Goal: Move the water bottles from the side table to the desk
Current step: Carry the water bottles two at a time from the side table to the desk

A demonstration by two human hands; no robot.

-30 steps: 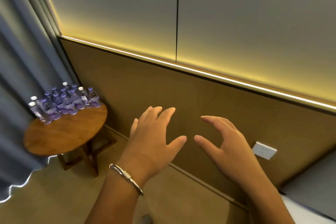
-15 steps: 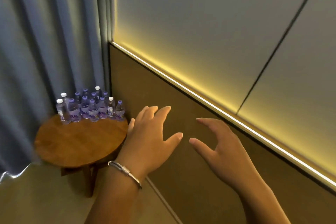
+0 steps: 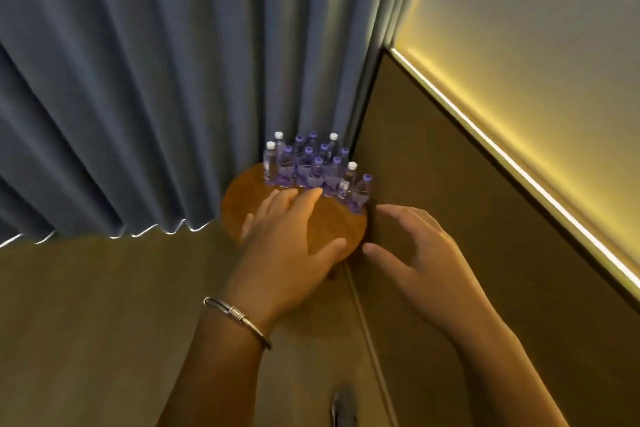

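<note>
Near half of round tabletop (image 3: 239, 208) hidden behind left hand (image 3: 287, 253); legs not visible. Water bottles (image 3: 311, 166) packed tight at tabletop's far edge: rear ones masked by front row, count uncertain, labels too small to read. Left fingertips overlap bottle bases just beyond them; contact vs. gap can't be judged. Right hand (image 3: 419, 260), just right of tabletop, motion-blurred at fingers; grip posture indistinct. Both forearms cut by bottom edge. Curtain (image 3: 156, 97), behind tabletop, cut at top and left edges. Small dark object on floor (image 3: 341, 406), well short of tabletop, blurred and clipped by bottom edge; unidentifiable.
</note>
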